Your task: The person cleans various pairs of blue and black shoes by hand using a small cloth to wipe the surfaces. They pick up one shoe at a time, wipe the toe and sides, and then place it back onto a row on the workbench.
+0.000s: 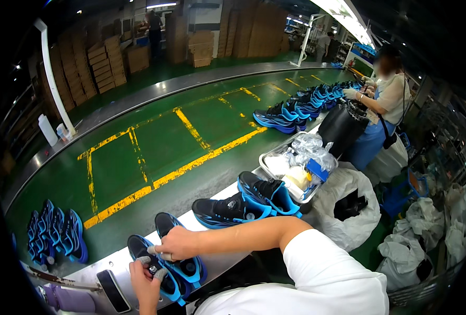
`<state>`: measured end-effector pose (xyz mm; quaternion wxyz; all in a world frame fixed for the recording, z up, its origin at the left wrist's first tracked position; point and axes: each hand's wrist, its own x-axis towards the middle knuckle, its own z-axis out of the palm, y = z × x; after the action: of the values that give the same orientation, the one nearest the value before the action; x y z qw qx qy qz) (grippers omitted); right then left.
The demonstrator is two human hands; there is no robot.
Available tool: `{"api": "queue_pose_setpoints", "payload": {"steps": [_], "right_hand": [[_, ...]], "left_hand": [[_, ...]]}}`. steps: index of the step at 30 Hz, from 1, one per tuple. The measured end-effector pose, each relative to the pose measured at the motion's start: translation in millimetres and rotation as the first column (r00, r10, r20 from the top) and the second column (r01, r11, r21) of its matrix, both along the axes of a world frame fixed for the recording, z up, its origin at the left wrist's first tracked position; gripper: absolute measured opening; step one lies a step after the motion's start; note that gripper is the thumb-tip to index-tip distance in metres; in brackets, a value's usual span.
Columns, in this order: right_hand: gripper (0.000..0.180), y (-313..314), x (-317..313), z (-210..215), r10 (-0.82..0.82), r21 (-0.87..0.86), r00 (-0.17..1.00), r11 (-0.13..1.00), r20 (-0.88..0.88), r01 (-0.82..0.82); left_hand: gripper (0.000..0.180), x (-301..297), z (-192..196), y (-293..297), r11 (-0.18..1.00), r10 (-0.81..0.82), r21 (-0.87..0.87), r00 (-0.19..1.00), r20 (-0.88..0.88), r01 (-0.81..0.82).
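Note:
A black sneaker with bright blue trim [137,243] lies at the near edge of the work surface, under both my hands. My left hand [146,281] is closed on its near side around the tongue and collar, with grey covers on some fingertips. From the right, my right hand [176,244] reaches across, its covered fingers pressed together on the sneaker's upper near the lacing. A matching sneaker [193,268] stands right beside it, partly hidden under my right hand and wrist. What exactly my fingertips pinch is too small to tell.
Another sneaker pair [230,209] stands to the right, before a tray [267,167] of plastic bags. A phone [113,290] and purple bottle [67,298] lie left. More sneakers [54,231] sit on the green belt [164,142]. A co-worker [382,100] stands right, beyond a white sack [367,226].

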<state>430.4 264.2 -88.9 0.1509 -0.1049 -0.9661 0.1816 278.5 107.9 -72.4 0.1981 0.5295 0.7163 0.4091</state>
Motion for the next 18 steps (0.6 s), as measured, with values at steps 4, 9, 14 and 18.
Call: {"api": "queue_pose_setpoints", "payload": {"steps": [4,9,14,18], "right_hand": [[0.047,7.6,1.3,14.3,0.032,-0.040,0.998,0.999,0.059,-0.030],[0.044,13.0,9.9,1.5,0.075,0.027,0.996,0.997,0.050,-0.076],[0.038,18.9,4.6,19.6,-0.009,-0.132,0.976,0.990,0.217,0.039],[0.046,12.5,6.0,33.9,0.055,-0.055,0.973,0.998,0.223,-0.044]], "left_hand": [[0.033,-9.6,-2.3,-2.9,0.996,-0.072,-0.045,0.997,0.018,0.072],[0.037,-7.8,5.6,12.6,0.989,-0.140,-0.047,0.990,0.025,0.141],[0.040,-24.0,-19.7,9.5,0.985,-0.120,-0.111,0.989,0.087,0.129],[0.040,-28.9,-10.9,0.5,0.965,-0.164,-0.158,0.954,0.250,0.207]]}}
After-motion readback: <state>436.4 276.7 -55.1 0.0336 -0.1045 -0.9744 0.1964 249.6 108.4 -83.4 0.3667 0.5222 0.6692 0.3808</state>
